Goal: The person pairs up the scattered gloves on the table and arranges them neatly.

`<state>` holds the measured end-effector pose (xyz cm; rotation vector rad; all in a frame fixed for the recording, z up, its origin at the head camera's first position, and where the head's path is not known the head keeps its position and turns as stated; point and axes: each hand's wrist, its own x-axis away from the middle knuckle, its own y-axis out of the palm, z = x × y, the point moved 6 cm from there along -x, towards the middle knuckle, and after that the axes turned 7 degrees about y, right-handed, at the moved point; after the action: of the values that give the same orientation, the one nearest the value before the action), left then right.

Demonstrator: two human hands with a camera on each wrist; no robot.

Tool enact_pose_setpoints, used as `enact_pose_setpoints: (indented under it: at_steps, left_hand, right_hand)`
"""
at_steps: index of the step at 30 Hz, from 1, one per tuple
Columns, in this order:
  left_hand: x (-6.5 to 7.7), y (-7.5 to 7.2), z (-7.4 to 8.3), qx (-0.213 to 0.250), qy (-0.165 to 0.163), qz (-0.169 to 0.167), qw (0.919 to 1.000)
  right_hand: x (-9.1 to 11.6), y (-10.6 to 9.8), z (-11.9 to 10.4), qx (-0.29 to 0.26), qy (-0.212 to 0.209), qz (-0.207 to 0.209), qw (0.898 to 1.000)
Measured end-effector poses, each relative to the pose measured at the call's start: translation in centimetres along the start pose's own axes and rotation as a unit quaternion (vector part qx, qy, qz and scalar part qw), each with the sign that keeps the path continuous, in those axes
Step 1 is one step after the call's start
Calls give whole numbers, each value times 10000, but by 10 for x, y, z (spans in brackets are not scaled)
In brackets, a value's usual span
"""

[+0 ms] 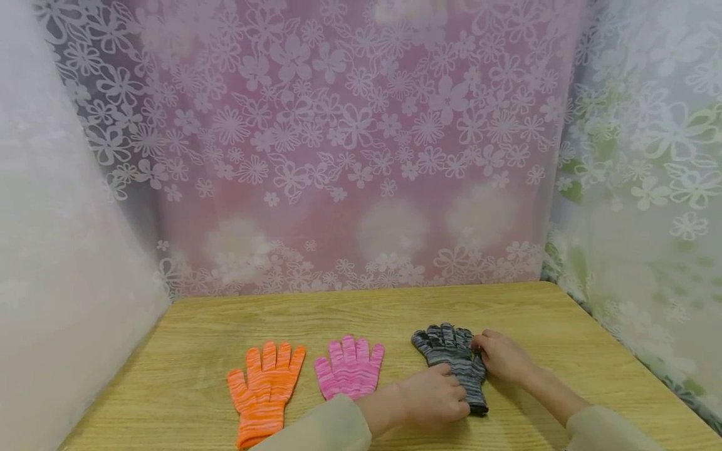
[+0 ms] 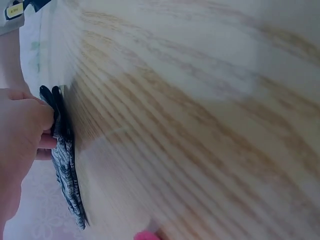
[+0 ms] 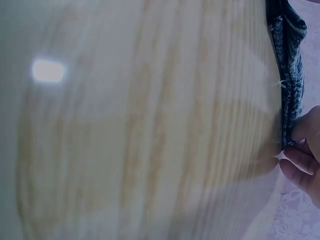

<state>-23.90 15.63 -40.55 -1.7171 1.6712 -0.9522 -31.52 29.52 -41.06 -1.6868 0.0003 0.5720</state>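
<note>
A black-and-grey mottled knit glove (image 1: 459, 363) lies on the table, its fingers toward the far side and its dark cuff toward me. My left hand (image 1: 431, 396) comes across from the left with curled fingers and grips the glove's near left edge by the cuff. In the left wrist view, fingers (image 2: 46, 142) sit against the glove (image 2: 67, 170). My right hand (image 1: 504, 358) pinches the glove's right edge, just below its finger part. The right wrist view has the thumb and fingers (image 3: 300, 157) at the end of the visible glove edge (image 3: 292, 75).
Left of the dark glove lies a pink knit glove (image 1: 350, 369), its lower part hidden behind my left forearm. Farther left is an orange knit glove (image 1: 265, 388). Flower-patterned curtains (image 1: 361, 156) enclose the wood-grain table (image 1: 197, 338) at the back and sides.
</note>
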Motion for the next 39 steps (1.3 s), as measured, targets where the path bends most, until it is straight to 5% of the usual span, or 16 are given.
enact_pose_setpoints:
  at_steps: [8, 16, 29, 39]
  left_hand:
    - [2, 9, 0, 433, -161, -266, 9986]
    - [3, 13, -1, 1153, -200, -128, 9931]
    - [3, 9, 2, 1263, 125, -45, 9919]
    - [4, 9, 6, 885, 295, -1, 9956]
  right_hand:
    - [0, -2, 1, -71, -199, 63, 9998]
    - [-3, -2, 1, -76, -262, -24, 9996]
    - [-31, -14, -8, 58, 55, -493, 9988]
    - [-49, 3, -23, 275, -418, -781, 9957]
